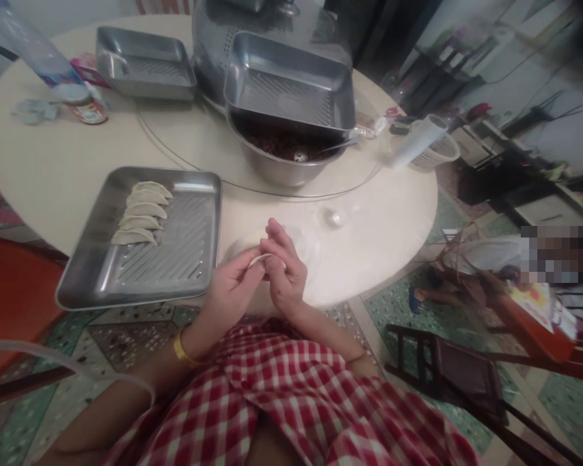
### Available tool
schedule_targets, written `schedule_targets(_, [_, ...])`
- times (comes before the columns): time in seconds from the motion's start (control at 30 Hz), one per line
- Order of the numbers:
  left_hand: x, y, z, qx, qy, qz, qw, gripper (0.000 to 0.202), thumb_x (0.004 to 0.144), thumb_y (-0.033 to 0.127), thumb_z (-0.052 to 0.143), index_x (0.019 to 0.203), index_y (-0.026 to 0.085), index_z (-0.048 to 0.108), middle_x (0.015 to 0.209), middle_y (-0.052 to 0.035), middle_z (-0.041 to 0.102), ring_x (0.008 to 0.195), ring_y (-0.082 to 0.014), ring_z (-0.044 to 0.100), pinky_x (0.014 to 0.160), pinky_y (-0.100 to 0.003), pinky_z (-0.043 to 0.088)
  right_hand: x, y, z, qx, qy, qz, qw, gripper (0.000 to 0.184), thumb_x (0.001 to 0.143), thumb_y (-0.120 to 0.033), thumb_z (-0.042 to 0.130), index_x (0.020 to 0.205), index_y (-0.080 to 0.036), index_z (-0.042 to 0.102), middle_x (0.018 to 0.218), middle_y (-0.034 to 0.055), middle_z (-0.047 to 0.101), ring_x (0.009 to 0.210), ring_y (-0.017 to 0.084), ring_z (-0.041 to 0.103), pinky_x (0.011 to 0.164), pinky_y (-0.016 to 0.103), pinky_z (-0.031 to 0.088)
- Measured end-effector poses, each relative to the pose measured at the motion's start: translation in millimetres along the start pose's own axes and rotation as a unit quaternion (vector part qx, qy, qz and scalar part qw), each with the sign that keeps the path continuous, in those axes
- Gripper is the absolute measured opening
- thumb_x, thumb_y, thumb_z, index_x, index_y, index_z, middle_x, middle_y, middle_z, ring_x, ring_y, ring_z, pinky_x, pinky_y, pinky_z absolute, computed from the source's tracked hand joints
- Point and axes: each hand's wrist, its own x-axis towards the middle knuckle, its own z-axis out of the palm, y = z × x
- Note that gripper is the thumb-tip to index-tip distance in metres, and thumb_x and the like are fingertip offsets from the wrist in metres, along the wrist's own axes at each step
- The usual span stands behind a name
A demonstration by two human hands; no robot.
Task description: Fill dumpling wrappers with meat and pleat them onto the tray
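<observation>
Close to the table's front edge, my left hand (pixel 233 285) and my right hand (pixel 285 275) meet around a pale dumpling (pixel 261 258). Fingers and thumbs of both hands pinch its edge, and much of it is hidden by them. On my left lies a shallow metal tray (pixel 189 259) with a ridged bottom. Several folded dumplings (pixel 146 211) sit in a column on its left side. Beyond my hands stands a steel bowl (pixel 286 171) of dark filling (pixel 291 149), with a utensil handle resting at its right rim.
A deep metal pan (pixel 291 97) rests tilted over the bowl's back, and another pan (pixel 148 71) stands farther left. A jar (pixel 83 107) and a bottle (pixel 39 52) are at the left. A small white lump (pixel 334 217) lies right of my hands. A person (pixel 490 259) sits at the right.
</observation>
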Motion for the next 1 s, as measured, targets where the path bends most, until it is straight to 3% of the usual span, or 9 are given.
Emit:
schedule_targets(0.13, [3.3, 5.7, -9.6, -0.159, 0.017, -0.110, 0.981, 0.037, 0.077, 0.033, 0.075, 0.111, 0.018, 0.073, 0.103, -0.0040, 0.076, 0.089, -0.0148, 0.071, 0.080, -0.022, 0.058, -5.5, -3.4, -2.3, -0.001, -0.059, 0.022, 0.998, 0.063, 0.092, -0.046, 0.061, 0.150, -0.036, 0.038, 0.158, 0.0021, 0.041, 0.142, 0.027, 0.046, 0.110, 0.049, 0.051])
schedule_targets(0.2, [6.7, 10.5, -20.6, -0.218, 0.026, -0.159, 0.963, 0.034, 0.075, 0.028, 0.076, 0.107, 0.018, 0.071, 0.091, -0.0019, 0.074, 0.079, -0.0120, 0.069, 0.073, -0.021, 0.058, -8.7, -6.8, -5.9, 0.001, -0.074, 0.034, 0.997, 0.064, 0.090, -0.046, 0.062, 0.149, -0.037, 0.039, 0.160, 0.0015, 0.037, 0.142, 0.028, 0.044, 0.110, 0.050, 0.051])
schedule_targets(0.3, [12.8, 15.4, -46.9, -0.223, 0.060, -0.183, 0.955, 0.030, 0.072, 0.023, 0.076, 0.101, 0.018, 0.069, 0.081, 0.0002, 0.070, 0.071, -0.0105, 0.067, 0.065, -0.019, 0.056, -11.1, -11.5, -13.3, -0.007, -0.060, 0.054, 0.997, 0.049, 0.094, -0.040, 0.056, 0.142, -0.034, 0.050, 0.156, 0.0032, 0.043, 0.142, 0.029, 0.046, 0.111, 0.053, 0.049])
schedule_targets(0.5, [13.5, 14.6, -125.7, -0.074, 0.146, -0.195, 0.967, 0.038, 0.062, 0.024, 0.080, 0.096, 0.015, 0.067, 0.076, -0.0001, 0.070, 0.070, -0.0113, 0.066, 0.068, -0.021, 0.053, -6.9, -16.8, -25.9, -0.007, -0.031, 0.075, 0.997, 0.039, 0.092, -0.023, 0.056, 0.129, -0.032, 0.063, 0.151, 0.0031, 0.049, 0.131, 0.025, 0.056, 0.106, 0.050, 0.053])
schedule_targets(0.57, [11.4, 14.1, -150.8, 0.063, 0.149, -0.185, 0.969, 0.041, 0.063, 0.028, 0.079, 0.101, 0.015, 0.069, 0.072, 0.0021, 0.067, 0.067, -0.0101, 0.063, 0.067, -0.020, 0.050, -5.7, -16.4, -28.6, -0.022, -0.023, 0.078, 0.996, 0.036, 0.091, -0.020, 0.057, 0.124, -0.032, 0.066, 0.149, 0.0030, 0.052, 0.126, 0.024, 0.059, 0.104, 0.049, 0.054])
schedule_targets(0.67, [12.9, 12.2, -176.7, 0.267, 0.130, -0.169, 0.940, 0.043, 0.067, 0.036, 0.073, 0.104, 0.015, 0.072, 0.070, 0.0018, 0.066, 0.063, -0.0110, 0.057, 0.062, -0.022, 0.045, -5.1, -13.9, -30.9, -0.041, 0.000, 0.077, 0.996, 0.034, 0.090, -0.019, 0.059, 0.119, -0.032, 0.069, 0.146, 0.0021, 0.055, 0.123, 0.023, 0.061, 0.102, 0.048, 0.054])
schedule_targets(0.77, [20.4, 6.0, -185.9, 0.358, 0.096, -0.155, 0.916, 0.045, 0.070, 0.043, 0.067, 0.104, 0.014, 0.073, 0.072, -0.0002, 0.068, 0.061, -0.0127, 0.056, 0.060, -0.023, 0.045, -4.2, -12.3, -32.0, -0.049, 0.010, 0.082, 0.995, 0.033, 0.089, -0.018, 0.059, 0.117, -0.033, 0.069, 0.144, 0.0015, 0.057, 0.120, 0.022, 0.062, 0.100, 0.046, 0.055])
schedule_targets(1.0, [30.0, -3.3, -183.9, 0.412, 0.069, -0.118, 0.901, 0.043, 0.077, 0.045, 0.059, 0.105, 0.015, 0.071, 0.086, -0.0045, 0.073, 0.070, -0.0165, 0.063, 0.069, -0.025, 0.050, -1.1, -13.2, -35.5, -0.054, 0.009, 0.081, 0.995, 0.032, 0.088, -0.017, 0.061, 0.115, -0.031, 0.070, 0.142, 0.0026, 0.059, 0.118, 0.019, 0.063, 0.098, 0.044, 0.056])
